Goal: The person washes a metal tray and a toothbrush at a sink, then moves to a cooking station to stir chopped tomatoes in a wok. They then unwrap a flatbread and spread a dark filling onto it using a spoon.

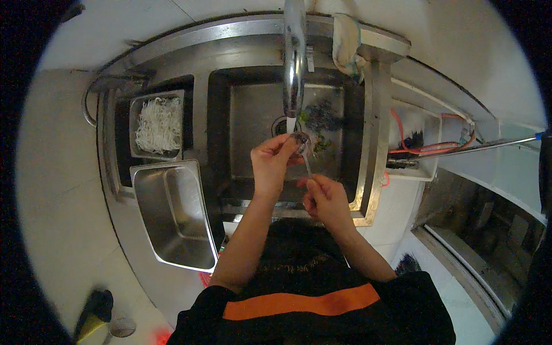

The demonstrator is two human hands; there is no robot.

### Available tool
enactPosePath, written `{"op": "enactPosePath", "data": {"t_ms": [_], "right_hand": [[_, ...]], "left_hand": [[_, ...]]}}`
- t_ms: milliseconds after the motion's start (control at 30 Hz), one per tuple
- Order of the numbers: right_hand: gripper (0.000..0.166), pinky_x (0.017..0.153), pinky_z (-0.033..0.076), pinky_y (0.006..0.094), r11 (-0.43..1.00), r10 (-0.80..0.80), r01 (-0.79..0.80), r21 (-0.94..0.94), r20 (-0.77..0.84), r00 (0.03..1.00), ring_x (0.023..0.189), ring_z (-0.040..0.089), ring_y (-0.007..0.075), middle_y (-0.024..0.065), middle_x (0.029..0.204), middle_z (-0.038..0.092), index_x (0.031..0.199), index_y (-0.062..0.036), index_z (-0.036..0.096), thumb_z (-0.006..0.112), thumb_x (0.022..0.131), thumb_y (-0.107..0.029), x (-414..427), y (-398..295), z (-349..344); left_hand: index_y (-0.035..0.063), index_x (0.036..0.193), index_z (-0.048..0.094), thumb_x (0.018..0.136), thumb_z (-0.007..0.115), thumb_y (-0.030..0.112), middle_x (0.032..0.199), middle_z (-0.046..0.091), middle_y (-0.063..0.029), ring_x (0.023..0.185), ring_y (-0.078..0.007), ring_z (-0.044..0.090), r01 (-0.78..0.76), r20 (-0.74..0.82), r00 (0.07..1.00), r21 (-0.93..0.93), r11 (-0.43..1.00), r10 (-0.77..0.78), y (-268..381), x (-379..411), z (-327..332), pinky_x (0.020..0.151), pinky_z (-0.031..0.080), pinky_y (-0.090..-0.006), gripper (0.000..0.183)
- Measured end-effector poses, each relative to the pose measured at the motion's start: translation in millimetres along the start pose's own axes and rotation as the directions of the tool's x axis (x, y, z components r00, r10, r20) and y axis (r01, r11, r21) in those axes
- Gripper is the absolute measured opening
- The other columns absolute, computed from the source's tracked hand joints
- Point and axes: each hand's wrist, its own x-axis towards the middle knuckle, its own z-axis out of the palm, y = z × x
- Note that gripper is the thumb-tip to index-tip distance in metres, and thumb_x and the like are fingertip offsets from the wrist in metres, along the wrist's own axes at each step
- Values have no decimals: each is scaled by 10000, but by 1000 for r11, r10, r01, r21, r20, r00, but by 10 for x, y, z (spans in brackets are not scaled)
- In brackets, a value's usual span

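My left hand (272, 159) pinches a small, roundish, dark and glossy object (301, 142) just below the end of the chrome tap (294, 82). What that object is I cannot tell. From it a thin, pale strip or stick (307, 166) runs down to my right hand (324, 197), whose fingers are closed on its lower end. White water (291, 125) comes from the tap beside the left fingertips. Both hands are above the steel sink basin (254, 108). Bits of green leaf (321, 144) and a dark heap (321, 114) lie on its floor.
At the left, a steel pan (135, 125) holds white noodle-like strands (158, 125). Nearer stands a deep steel container (179, 215). A cloth (346, 45) hangs over the back ledge. On the right are a white basin (424, 170), an orange hose (399, 127) and a metal pole (487, 144).
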Motion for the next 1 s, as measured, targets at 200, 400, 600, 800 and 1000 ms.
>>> {"op": "enactPosePath", "data": {"t_ms": [200, 400, 600, 800, 1000], "right_hand": [[214, 365, 268, 208, 999, -33, 33, -21, 4, 999, 394, 366, 57, 0, 527, 465, 916, -37, 559, 424, 958, -197, -11, -58, 111], [233, 437, 397, 271, 987, -30, 31, -157, 8, 1000, 466, 497, 111, 44, 559, 534, 909, -21, 597, 432, 950, -180, -14, -81, 185], [224, 404, 351, 239, 970, -89, 90, -227, 12, 996, 437, 450, 83, 25, 544, 501, 914, -30, 585, 433, 952, -190, -8, -99, 215], [225, 382, 327, 218, 962, -114, 109, -251, -5, 993, 428, 419, 63, 7, 536, 481, 922, -42, 574, 424, 958, -205, 15, -81, 222], [222, 377, 311, 212, 981, -84, 80, -176, -15, 996, 414, 391, 59, 0, 533, 468, 926, -50, 564, 416, 964, -212, 25, -147, 227]], "left_hand": [[-17, 1082, 597, 903, 508, 43, 943, 656, -119, 803, -242, 663, -79, 119, 987, -197, 977, 104, 108, -44, -12, 699, 563, -346, 208], [-24, 1109, 587, 905, 470, 14, 950, 652, -112, 781, -188, 659, -72, -9, 997, -169, 983, 72, 92, -97, -83, 641, 548, -266, 238], [-28, 989, 641, 864, 584, 75, 864, 670, -101, 721, -201, 665, 13, 20, 1000, -75, 997, -12, 190, 3, -227, 583, 551, -268, 172], [-16, 1030, 632, 849, 583, 56, 876, 675, -93, 732, -189, 665, 20, -35, 999, 19, 1000, -20, 264, 1, -134, 582, 539, -250, 200], [-5, 1138, 577, 881, 511, 27, 970, 655, -123, 828, -219, 662, -31, 133, 989, -215, 976, 61, 283, -27, -156, 701, 553, -305, 268]]}}
